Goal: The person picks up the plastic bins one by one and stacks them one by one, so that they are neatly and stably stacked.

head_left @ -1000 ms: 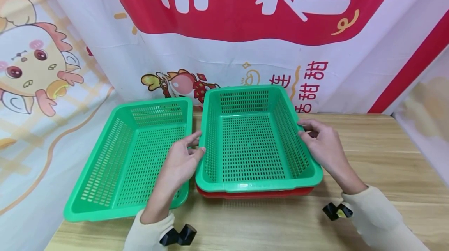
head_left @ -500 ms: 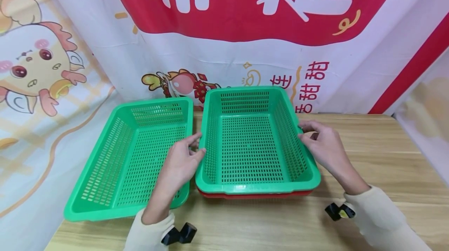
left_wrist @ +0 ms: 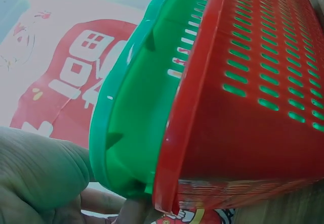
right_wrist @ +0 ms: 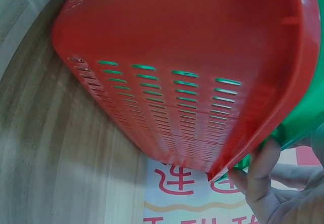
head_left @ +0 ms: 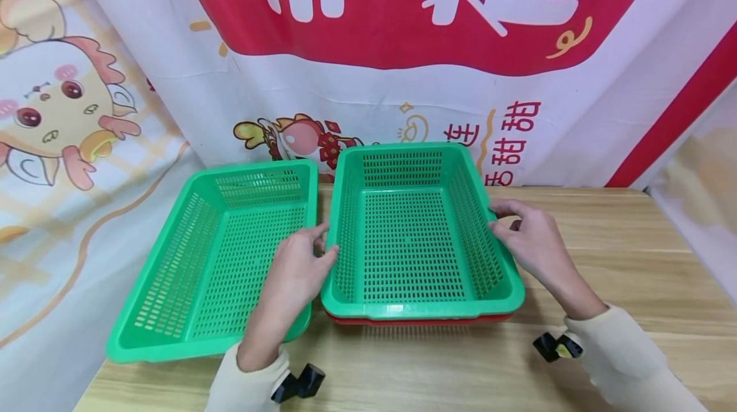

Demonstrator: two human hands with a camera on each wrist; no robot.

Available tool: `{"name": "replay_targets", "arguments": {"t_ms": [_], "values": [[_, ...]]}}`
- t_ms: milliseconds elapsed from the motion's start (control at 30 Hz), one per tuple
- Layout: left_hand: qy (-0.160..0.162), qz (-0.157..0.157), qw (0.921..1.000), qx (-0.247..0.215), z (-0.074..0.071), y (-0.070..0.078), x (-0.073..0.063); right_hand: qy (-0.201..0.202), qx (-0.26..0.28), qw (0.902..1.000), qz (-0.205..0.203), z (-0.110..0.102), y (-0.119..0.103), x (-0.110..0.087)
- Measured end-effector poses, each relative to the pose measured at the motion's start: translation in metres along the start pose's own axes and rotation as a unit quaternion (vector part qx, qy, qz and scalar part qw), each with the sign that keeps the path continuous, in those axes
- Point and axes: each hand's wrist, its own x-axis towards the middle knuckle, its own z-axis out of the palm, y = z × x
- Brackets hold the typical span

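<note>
A green perforated basket (head_left: 411,245) sits nested inside a red perforated basket (left_wrist: 243,148), with its rim standing above the red one. In the head view only a thin red strip shows below the green front rim. My left hand (head_left: 296,268) grips the green basket's left rim, thumb on top and fingers tucked below. At the opposite side my right hand (head_left: 530,239) holds the right rim, its fingers curled under the green edge beside the red rim in the right wrist view.
A second green basket (head_left: 154,354) stands on the wooden table (head_left: 633,284) at the left, close beside the nested pair and partly behind my left forearm. A printed cloth (head_left: 368,98) hangs behind the table.
The green basket has settled slightly lower and a little leftward, so less of the red one shows at the front. Both hands keep their hold and have shifted slightly.
</note>
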Motion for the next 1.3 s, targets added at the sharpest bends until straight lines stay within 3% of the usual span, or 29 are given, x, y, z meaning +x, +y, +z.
{"name": "replay_targets", "arguments": {"t_ms": [133, 367, 933, 1300], "values": [[0.008, 0.009, 0.9997, 0.023, 0.001, 0.000, -0.001, -0.001, -0.005, 1.0000, -0.005, 0.000, 0.000, 0.000], [0.013, 0.018, 0.9994, 0.025, 0.000, -0.002, -0.001, -0.010, -0.002, 0.9999, 0.002, 0.001, 0.001, 0.000], [0.002, 0.015, 0.9987, 0.048, 0.001, -0.004, -0.001, -0.035, 0.020, 0.9990, 0.017, 0.000, 0.011, -0.005], [0.015, 0.018, 0.9968, 0.076, 0.002, 0.001, -0.004, -0.051, 0.029, 0.9979, 0.026, 0.002, 0.014, -0.004]]}}
